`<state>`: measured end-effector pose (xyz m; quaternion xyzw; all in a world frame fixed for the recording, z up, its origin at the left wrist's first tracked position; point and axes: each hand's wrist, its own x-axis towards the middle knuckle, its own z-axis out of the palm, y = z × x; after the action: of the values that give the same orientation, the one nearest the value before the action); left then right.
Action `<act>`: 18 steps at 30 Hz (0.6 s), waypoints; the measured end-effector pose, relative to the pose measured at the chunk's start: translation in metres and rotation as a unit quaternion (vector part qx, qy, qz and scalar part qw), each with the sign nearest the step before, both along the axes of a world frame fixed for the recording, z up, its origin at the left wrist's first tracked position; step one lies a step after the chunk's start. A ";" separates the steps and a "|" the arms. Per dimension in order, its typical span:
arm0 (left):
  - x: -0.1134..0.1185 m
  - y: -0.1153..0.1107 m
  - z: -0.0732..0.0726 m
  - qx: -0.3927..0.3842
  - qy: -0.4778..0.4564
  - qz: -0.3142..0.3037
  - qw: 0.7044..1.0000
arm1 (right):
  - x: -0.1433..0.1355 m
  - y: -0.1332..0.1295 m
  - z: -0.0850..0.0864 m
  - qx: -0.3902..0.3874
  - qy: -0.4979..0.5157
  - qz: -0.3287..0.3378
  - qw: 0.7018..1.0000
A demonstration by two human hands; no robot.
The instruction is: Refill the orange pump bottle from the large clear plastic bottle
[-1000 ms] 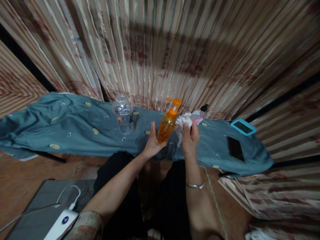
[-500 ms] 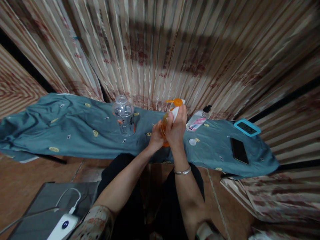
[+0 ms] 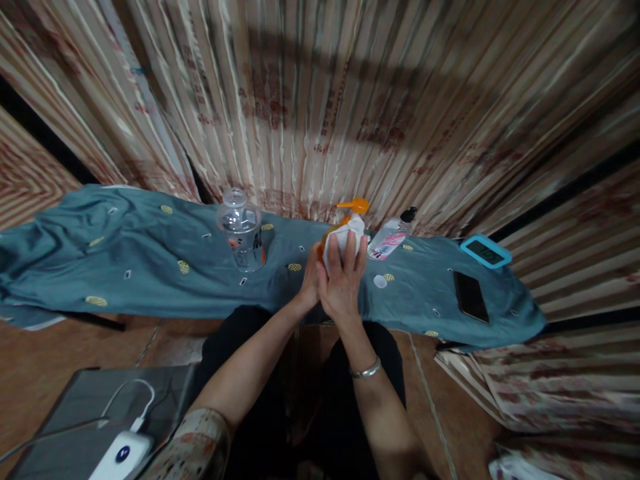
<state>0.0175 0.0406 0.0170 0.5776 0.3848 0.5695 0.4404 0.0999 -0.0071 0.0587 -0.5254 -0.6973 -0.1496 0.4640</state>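
Observation:
An orange pump bottle stands in front of me, its pump head showing above my hands and most of its body hidden. My left hand is closed around the bottle's left side. With its fingers bent over a white cloth or tissue, my right hand presses the cloth against the bottle's upper body. To the right leans a clear pump bottle with a pink label and black top. On the left stands an uncapped clear plastic bottle.
A teal patterned cloth covers the narrow table. Near its right end lie a blue-framed digital clock, a black phone and a white round cap. A white power bank with a cable rests lower left. Curtains hang behind.
My right hand has moved down from the pump's neck onto the bottle's body with the white cloth, which now shows more. The view has shifted slightly.

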 end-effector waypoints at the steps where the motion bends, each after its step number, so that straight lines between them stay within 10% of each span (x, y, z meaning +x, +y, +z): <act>1: -0.001 -0.001 -0.001 -0.005 0.004 0.002 1.000 | 0.001 -0.002 -0.004 -0.005 -0.002 0.006 1.000; 11: 0.006 -0.002 0.006 0.009 0.081 0.034 0.996 | 0.015 -0.039 -0.041 -0.082 0.156 0.031 0.984; 18: 0.004 -0.001 0.016 -0.030 0.089 0.012 0.995 | 0.056 -0.004 -0.002 -0.105 0.408 0.090 0.902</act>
<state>0.0216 0.0396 0.0328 0.6080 0.4463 0.5088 0.4149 0.1555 -0.0108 0.0566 -0.5216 -0.5028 0.1945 0.6613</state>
